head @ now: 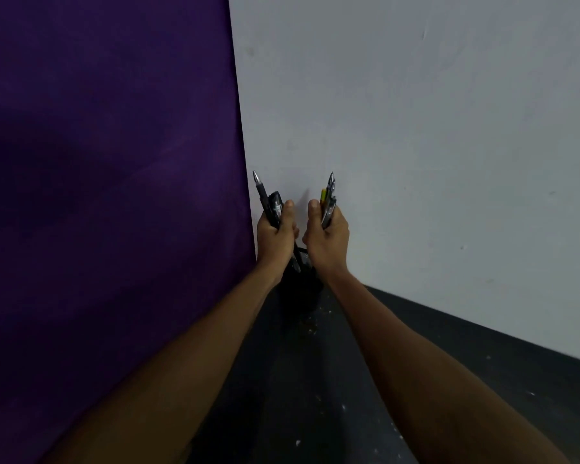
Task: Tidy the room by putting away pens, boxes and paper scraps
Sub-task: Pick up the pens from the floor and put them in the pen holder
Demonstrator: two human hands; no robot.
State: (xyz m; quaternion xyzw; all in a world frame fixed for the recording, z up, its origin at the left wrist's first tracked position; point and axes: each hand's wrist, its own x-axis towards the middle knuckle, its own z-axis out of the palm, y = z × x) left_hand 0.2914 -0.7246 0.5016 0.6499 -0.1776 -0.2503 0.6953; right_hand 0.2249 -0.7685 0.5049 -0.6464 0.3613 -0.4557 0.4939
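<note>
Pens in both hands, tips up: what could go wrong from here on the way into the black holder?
1. The left hand and right hand each grip several pens at once; one could slip free when the grip loosens.
2. The black holder is mostly hidden behind both wrists, so pens may miss its mouth or a wrist could tip it.

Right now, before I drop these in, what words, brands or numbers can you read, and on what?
No text is readable in this view.
On the black pens in the left hand: faint pale print on one barrel, too blurred to read.
On the mixed pens in the right hand: nothing legible.
On the mesh holder, purple backdrop and grey wall: no markings seen.
</note>
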